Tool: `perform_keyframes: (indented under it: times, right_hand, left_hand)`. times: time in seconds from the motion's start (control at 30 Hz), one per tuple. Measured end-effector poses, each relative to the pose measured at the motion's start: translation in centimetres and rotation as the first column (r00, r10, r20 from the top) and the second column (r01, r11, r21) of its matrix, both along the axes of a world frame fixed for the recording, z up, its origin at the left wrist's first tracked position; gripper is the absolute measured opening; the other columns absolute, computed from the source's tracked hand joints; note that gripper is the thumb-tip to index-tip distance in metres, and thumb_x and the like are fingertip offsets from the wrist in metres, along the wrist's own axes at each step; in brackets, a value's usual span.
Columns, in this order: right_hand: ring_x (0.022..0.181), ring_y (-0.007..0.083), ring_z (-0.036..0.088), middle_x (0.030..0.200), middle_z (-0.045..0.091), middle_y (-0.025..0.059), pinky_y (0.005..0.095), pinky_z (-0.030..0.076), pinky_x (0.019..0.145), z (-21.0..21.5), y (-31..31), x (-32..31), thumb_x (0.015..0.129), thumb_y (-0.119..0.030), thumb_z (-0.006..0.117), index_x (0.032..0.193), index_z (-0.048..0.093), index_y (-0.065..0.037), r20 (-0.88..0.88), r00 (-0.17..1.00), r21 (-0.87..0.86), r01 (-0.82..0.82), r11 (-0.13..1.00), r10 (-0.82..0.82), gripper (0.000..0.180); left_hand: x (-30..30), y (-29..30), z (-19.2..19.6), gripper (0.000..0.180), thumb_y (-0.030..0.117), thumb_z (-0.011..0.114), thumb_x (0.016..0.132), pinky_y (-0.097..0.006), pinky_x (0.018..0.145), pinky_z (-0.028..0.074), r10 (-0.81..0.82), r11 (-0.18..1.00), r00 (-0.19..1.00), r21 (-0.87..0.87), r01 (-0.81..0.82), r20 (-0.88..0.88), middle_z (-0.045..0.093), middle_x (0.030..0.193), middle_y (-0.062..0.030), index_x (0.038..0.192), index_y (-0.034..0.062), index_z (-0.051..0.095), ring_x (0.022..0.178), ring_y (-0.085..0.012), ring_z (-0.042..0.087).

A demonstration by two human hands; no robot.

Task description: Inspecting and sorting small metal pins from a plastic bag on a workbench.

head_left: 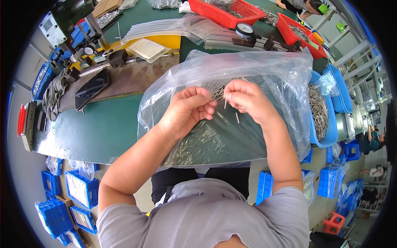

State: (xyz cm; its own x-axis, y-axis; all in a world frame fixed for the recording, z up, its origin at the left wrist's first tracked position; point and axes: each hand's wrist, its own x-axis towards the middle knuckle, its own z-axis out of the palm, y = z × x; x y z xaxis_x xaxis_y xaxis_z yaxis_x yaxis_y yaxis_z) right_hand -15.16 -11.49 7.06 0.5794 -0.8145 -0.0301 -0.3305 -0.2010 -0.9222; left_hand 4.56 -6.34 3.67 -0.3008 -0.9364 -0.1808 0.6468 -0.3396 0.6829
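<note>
Over a large clear plastic bag spread on the green table, my two hands are close together. Between the thumb and fingertips of my right hand is a small metal pin, pointing downward. My left hand is turned partly palm up, its thumb pressed to the index finger and the other fingers curled; whatever it may hold is hidden. A loose metal pin lies just below my right fingers. Behind both hands, a pile of similar metal pins shows inside the bag, partly covered by my fingers.
At the right stands a blue basket of metal pins. Red baskets of parts line the back, near a dial gauge. A dark phone and a grey cloth lie left. Another person's hand is far right.
</note>
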Motion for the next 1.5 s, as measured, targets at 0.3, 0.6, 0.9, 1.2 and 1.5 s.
perform_keyframes:
  times: [0.3,0.6,0.9,1.2,1.5]
  right_hand:
    - [0.059,0.003,0.043,0.079,0.059,0.005,0.0159,0.031,0.048,0.0,0.2,0.4,0.088,-0.013,0.055,0.091,0.056,-0.004,0.432,0.89,0.487,-0.095,0.868,-0.144,0.009]
    - [0.076,0.0063,0.054,0.079,0.058,-0.0001,0.0222,0.043,0.073,0.4,1.3,1.8,0.086,-0.007,0.059,0.086,0.058,-0.002,0.312,0.95,0.243,-0.069,0.967,-0.011,0.005]
    - [0.064,0.0031,0.045,0.073,0.053,-0.0035,0.0184,0.034,0.051,-0.4,0.8,1.3,0.086,-0.018,0.059,0.089,0.059,-0.005,0.273,0.932,0.319,0.146,0.937,-0.238,0.013]
    - [0.057,0.01,0.042,0.07,0.048,0.0016,0.0191,0.028,0.04,-0.1,-1.6,-1.4,0.085,-0.024,0.055,0.084,0.056,-0.004,0.632,0.683,0.685,-0.272,0.675,-0.366,0.02]
    - [0.062,0.0239,0.059,0.064,0.06,0.009,0.036,0.044,0.058,2.1,0.2,-1.6,0.071,-0.032,0.072,0.074,0.063,-0.007,-0.714,0.7,-0.211,-0.21,0.955,-0.004,0.026]
  left_hand:
    - [-0.1,0.0,0.0,0.007,0.008,0.055,0.088,-0.029,0.065,0.051,-0.038,0.999,0.999,0.005,0.038,-0.027,0.064,0.085,-0.0123,0.092,0.0021,0.056,0.069,-0.0167,0.062]
    - [0.1,0.1,-0.4,0.007,0.007,0.055,0.088,-0.029,0.066,0.052,-0.033,0.999,0.997,-0.003,0.033,-0.068,0.064,0.083,-0.0118,0.091,0.0012,0.056,0.069,-0.0175,0.062]
    - [-0.2,0.0,-0.2,0.007,0.007,0.055,0.088,-0.03,0.067,0.052,-0.004,1.0,0.998,0.003,0.004,-0.058,0.063,0.082,-0.0114,0.09,0.0011,0.057,0.07,-0.0176,0.062]
    - [0.1,-0.2,-0.3,0.006,0.007,0.055,0.087,-0.03,0.065,0.051,0.042,0.999,0.997,0.012,-0.041,-0.057,0.063,0.083,-0.0123,0.089,0.0018,0.057,0.069,-0.0177,0.06]
    - [0.2,-0.1,-0.3,0.006,0.007,0.054,0.088,-0.029,0.064,0.051,0.022,1.0,0.999,-0.001,-0.022,-0.045,0.063,0.083,-0.0116,0.088,0.0022,0.057,0.068,-0.0169,0.06]
